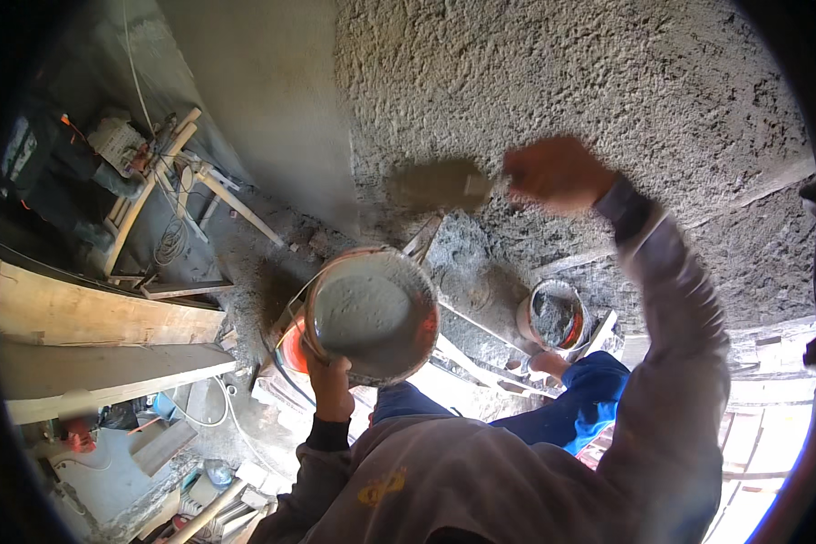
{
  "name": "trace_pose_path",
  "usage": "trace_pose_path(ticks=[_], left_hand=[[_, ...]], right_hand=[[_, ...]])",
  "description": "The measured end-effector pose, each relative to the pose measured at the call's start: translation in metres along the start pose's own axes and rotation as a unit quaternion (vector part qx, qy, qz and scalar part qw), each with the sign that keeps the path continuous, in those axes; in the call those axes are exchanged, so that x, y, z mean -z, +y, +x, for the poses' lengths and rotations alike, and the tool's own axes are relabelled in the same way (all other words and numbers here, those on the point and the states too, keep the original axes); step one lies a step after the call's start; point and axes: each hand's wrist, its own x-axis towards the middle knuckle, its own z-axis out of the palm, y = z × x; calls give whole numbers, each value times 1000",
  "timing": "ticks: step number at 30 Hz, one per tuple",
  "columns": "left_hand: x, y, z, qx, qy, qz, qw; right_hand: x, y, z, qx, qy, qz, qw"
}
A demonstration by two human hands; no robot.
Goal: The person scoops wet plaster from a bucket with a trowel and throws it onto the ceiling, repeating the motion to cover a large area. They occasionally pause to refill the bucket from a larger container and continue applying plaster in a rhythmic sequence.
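Note:
My left hand (332,385) is closed on the near rim of a bucket (433,328), which I hold up in front of my body. Wet grey mortar (372,304) lies inside it, and its wall shows orange at the side. My right hand (555,172), blurred by motion, is raised close to the rough plastered wall (562,72). Its fingers look curled. Just left of them is a blurred, flat brownish-grey trowel (438,185); its handle is hard to make out where it meets the hand.
A second bucket (526,319) with grey mortar stands below the wall on the right, near my foot. At left are a wooden trestle (168,181), a person in dark clothing (59,172) and long boards (109,367). Smooth plaster (272,100) covers the wall's left part.

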Motion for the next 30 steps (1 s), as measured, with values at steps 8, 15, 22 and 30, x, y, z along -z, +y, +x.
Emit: trace_pose_path(ticks=[8,15,22,30], left_hand=[[-32,17,21,63,-20,-70,995],[-23,15,32,56,-30,-67,996],[-11,13,38,1,-58,-148,987],[6,32,25,-163,-14,147,975]], right_hand=[[-189,-143,19,24,-27,-78,996],[-211,-140,10,-36,-23,131,990],[-149,-133,19,-15,-39,122,992],[56,-46,30,206,-37,328,921]])
